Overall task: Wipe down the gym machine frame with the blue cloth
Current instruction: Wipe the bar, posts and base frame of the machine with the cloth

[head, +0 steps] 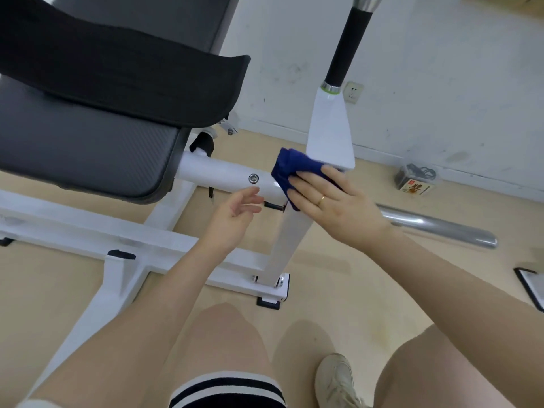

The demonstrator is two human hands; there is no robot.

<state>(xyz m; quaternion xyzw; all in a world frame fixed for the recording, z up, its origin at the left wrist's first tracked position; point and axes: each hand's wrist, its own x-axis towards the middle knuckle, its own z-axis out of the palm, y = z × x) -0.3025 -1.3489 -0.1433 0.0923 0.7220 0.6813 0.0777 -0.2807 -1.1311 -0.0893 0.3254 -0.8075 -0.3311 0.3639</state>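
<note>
The white gym machine frame (223, 172) runs as a round tube from under the dark seat pad toward a white upright post (290, 240). A blue cloth (290, 169) is pressed against the joint where the tube meets the post. My right hand (332, 201) lies flat on the cloth with fingers spread over it, a ring on one finger. Just below the tube hovers my left hand (235, 214), fingers loosely curled and apart, holding nothing. Part of the cloth is hidden under my right fingers.
A dark seat pad (88, 154) and a black back pad (117, 72) sit at the left. A black-gripped handle (346, 45) rises above the post. On the floor lie a chrome bar (435, 226), a small box (415, 184) by the wall and a clipboard (532, 287). My knees and shoe are below.
</note>
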